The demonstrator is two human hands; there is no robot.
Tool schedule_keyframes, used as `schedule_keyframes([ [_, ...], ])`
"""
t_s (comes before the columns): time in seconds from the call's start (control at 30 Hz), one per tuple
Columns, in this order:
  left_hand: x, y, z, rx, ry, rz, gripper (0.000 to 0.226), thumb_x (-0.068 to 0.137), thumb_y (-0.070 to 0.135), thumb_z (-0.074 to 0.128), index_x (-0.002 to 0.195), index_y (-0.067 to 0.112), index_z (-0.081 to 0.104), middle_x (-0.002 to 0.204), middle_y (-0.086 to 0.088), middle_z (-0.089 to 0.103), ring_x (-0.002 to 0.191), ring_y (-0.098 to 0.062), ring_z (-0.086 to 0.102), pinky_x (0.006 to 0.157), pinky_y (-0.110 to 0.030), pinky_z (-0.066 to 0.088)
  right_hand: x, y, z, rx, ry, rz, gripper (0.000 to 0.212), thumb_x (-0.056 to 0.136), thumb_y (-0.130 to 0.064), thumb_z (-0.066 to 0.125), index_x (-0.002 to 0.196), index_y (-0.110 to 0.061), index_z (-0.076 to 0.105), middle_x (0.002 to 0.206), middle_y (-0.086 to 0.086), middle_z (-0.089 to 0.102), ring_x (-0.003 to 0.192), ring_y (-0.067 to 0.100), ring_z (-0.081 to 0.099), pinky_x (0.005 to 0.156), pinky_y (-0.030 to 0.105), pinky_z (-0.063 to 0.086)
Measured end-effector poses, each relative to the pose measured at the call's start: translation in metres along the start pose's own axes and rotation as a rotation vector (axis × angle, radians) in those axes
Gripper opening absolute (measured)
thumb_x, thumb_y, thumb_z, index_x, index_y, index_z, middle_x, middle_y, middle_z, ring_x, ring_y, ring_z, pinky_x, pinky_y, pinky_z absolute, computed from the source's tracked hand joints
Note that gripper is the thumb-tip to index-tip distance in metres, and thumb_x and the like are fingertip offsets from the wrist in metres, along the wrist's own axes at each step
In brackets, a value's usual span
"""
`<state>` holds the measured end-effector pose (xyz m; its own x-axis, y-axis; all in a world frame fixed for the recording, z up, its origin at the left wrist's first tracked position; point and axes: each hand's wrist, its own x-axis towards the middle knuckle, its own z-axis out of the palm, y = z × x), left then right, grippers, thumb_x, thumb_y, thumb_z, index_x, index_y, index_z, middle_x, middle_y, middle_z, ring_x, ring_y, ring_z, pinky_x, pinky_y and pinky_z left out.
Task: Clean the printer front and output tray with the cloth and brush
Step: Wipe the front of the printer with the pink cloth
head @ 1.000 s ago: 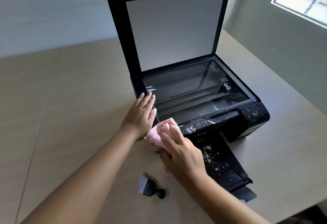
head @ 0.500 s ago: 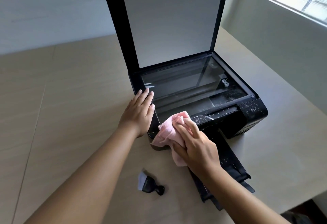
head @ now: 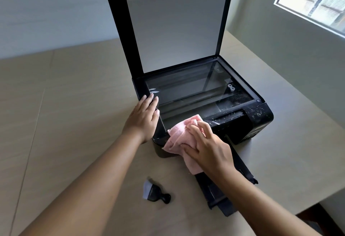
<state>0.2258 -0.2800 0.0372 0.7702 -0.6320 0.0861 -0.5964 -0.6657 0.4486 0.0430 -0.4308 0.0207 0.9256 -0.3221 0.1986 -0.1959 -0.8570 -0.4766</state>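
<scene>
Cloth (head: 177,137) under flat right hand (head: 209,150) — pressed to printer (head: 240,129) front | left hand (head: 143,117) flat on its edge

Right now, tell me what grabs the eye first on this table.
A black printer stands on the table, lid raised upright. At its front the right hand presses a pink cloth, while the left hand lies flat on its left edge. Pale specks dot its front right corner; a small brush lies before it.
</scene>
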Motion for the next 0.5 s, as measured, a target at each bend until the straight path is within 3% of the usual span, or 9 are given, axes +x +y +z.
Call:
schedule_keyframes([
  [0.1, 0.000, 0.000, -0.001, -0.013, 0.013, -0.008, 0.050, 0.104, 0.027, 0.032, 0.153, 0.017, 0.025, 0.162, 0.002, 0.015, 0.149, -0.015, 0.005, 0.121, -0.032, 0.005, -0.002, -0.029, -0.010, -0.100, 0.016, -0.001, 0.059, 0.076, -0.075, 0.040, 0.121, -0.037, 0.045, 0.131, -0.012, 0.041, 0.080, 0.021, 0.065, 0.053, 0.032, 0.050],
  [0.17, 0.001, 0.000, -0.002, -0.015, 0.001, -0.011, 0.050, 0.104, 0.028, 0.031, 0.153, 0.018, 0.024, 0.162, 0.003, 0.013, 0.149, -0.014, 0.003, 0.121, -0.031, 0.004, -0.004, -0.041, -0.012, -0.106, -0.014, -0.032, 0.060, 0.077, -0.076, 0.044, 0.122, -0.036, 0.047, 0.133, -0.011, 0.043, 0.079, 0.020, 0.066, 0.049, 0.029, 0.048],
  [0.33, -0.001, 0.002, -0.002, -0.007, -0.014, -0.014, 0.051, 0.104, 0.029, 0.031, 0.153, 0.018, 0.023, 0.163, 0.004, 0.012, 0.149, -0.013, 0.002, 0.121, -0.029, 0.003, 0.001, 0.001, -0.005, 0.012, -0.018, -0.036, 0.058, 0.078, -0.071, 0.048, 0.125, -0.039, 0.040, 0.134, -0.012, 0.035, 0.092, 0.027, 0.064, 0.065, 0.046, 0.056],
  [0.5, -0.001, 0.001, -0.002, -0.020, -0.014, -0.015, 0.051, 0.104, 0.029, 0.031, 0.153, 0.018, 0.023, 0.163, 0.004, 0.012, 0.149, -0.013, 0.002, 0.121, -0.030, 0.003, 0.005, 0.014, -0.023, -0.033, 0.058, 0.059, 0.057, 0.075, -0.063, 0.059, 0.122, -0.031, 0.050, 0.131, -0.009, 0.042, 0.086, 0.025, 0.066, 0.066, 0.041, 0.057],
])
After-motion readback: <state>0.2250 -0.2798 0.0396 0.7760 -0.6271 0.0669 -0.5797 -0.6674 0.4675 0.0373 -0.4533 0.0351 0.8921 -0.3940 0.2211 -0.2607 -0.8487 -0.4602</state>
